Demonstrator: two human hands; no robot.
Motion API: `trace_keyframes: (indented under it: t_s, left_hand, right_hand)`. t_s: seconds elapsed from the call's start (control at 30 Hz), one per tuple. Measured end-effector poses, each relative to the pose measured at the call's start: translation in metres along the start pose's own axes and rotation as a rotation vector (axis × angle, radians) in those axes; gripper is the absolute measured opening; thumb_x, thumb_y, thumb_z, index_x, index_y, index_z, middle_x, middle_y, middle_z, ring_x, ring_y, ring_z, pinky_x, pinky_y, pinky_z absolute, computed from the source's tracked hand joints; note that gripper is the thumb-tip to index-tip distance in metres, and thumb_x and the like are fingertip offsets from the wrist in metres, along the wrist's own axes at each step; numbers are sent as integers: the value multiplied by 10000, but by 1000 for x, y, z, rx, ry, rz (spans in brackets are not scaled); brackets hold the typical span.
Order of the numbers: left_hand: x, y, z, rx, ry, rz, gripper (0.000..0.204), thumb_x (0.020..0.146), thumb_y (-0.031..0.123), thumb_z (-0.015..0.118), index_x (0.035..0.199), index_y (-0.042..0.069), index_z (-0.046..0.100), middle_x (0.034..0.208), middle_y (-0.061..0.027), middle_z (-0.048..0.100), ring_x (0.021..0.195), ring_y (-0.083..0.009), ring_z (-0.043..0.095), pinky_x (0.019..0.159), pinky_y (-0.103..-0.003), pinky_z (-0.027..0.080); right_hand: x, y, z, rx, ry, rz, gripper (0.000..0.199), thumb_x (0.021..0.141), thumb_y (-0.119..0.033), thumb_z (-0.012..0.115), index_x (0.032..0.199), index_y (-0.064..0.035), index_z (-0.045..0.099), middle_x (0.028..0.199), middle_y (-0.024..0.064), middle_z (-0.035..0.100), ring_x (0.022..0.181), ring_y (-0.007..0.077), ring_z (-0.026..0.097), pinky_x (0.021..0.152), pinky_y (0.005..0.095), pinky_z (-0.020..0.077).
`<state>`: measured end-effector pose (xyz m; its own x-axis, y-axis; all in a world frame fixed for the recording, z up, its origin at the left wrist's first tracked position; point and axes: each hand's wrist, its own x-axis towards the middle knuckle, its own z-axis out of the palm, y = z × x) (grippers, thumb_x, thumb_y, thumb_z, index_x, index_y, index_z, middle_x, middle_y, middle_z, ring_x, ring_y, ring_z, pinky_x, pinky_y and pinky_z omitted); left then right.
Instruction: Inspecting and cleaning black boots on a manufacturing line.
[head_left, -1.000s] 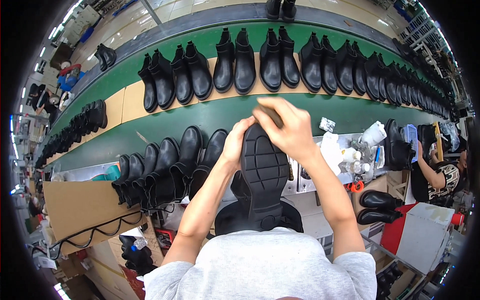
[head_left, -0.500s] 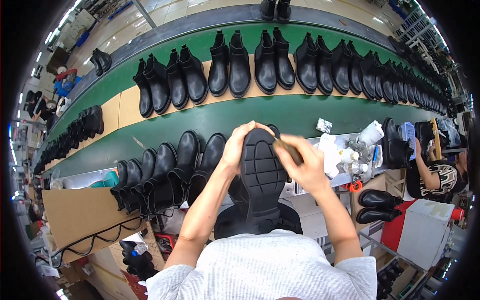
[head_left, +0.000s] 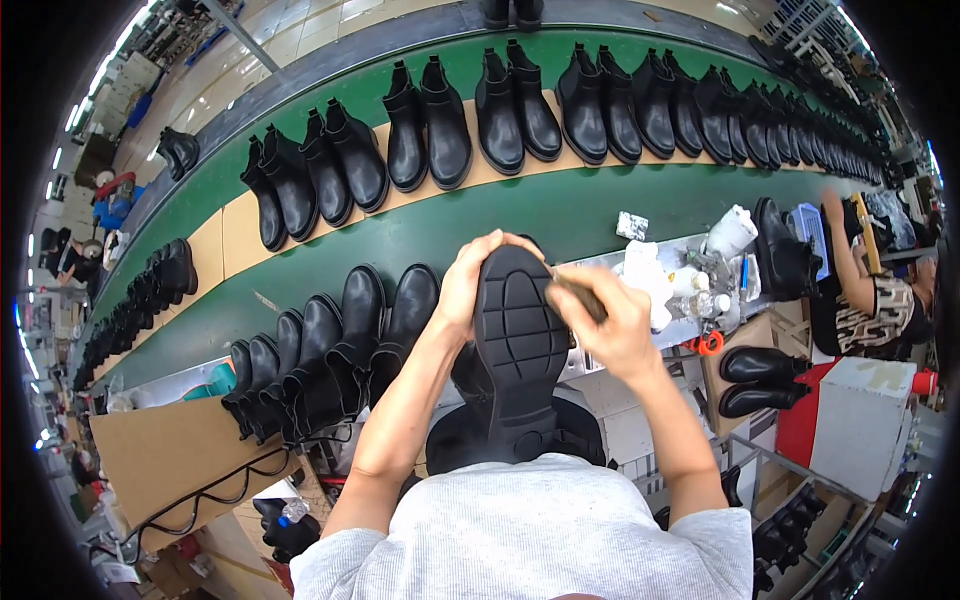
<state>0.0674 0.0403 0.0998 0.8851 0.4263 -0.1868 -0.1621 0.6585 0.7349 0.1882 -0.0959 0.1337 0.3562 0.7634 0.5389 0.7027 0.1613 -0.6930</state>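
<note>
A black boot is held sole up in front of my chest, its toe pointing away from me and its grooved tread in view. My left hand wraps round the toe from the left side. At the right edge of the sole, my right hand is closed on a small brownish piece, its kind partly hidden by the fingers. The piece rests at or close to the sole's edge near the toe; contact is hard to make out. The boot's upper is mostly hidden beneath the sole.
Pairs of black boots line brown card on the green bench. More boots stand close on my left. Bottles, white cloth and orange-handled scissors lie to the right. A co-worker's arm is at far right.
The view has shifted a little, so the bench boots appear further left and higher. The boot stays in my hands, and my right hand has moved slightly along the sole's edge.
</note>
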Motion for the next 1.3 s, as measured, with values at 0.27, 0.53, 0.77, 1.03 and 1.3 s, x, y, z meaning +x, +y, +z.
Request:
trace_keyframes:
  t_s: [0.27,0.53,0.77,1.03,1.3]
  left_hand:
    - [1,-9,-5,16,61,-46,375,945,307,441,1004,-23,611,905,-108,654,783,-161,639,718,-268,526]
    - [-6,-1,18,-76,196,-14,365,938,288,439,942,-23,630,879,-85,625,749,-139,605,683,-260,504]
    - [-2,1,5,47,40,-59,406,943,315,413,915,-13,649,811,-74,636,744,-139,600,717,-236,477]
    - [-5,-5,7,-33,105,-47,355,947,287,432,967,-6,631,854,-77,644,774,-152,622,739,-258,506]
    - [-4,8,17,-108,179,-12,382,935,298,428,927,-31,624,821,-96,647,717,-147,631,673,-251,524]
  right_hand:
    - [12,0,6,-1,-2,-19,193,778,-72,701,948,-23,625,816,117,660,685,269,661,580,325,522]
    - [50,-2,14,-81,-52,-195,189,767,-80,704,923,-21,614,790,113,648,655,271,642,567,313,513]
    - [5,6,-7,-60,-72,-93,219,761,-56,713,960,-17,631,768,95,649,617,228,649,549,303,516]
    - [32,3,1,24,-93,-169,237,749,-63,723,960,-15,624,768,104,646,624,239,640,549,306,505]
    - [57,4,12,-5,-45,-243,207,775,-88,708,948,-20,619,762,100,635,630,246,632,552,309,498]
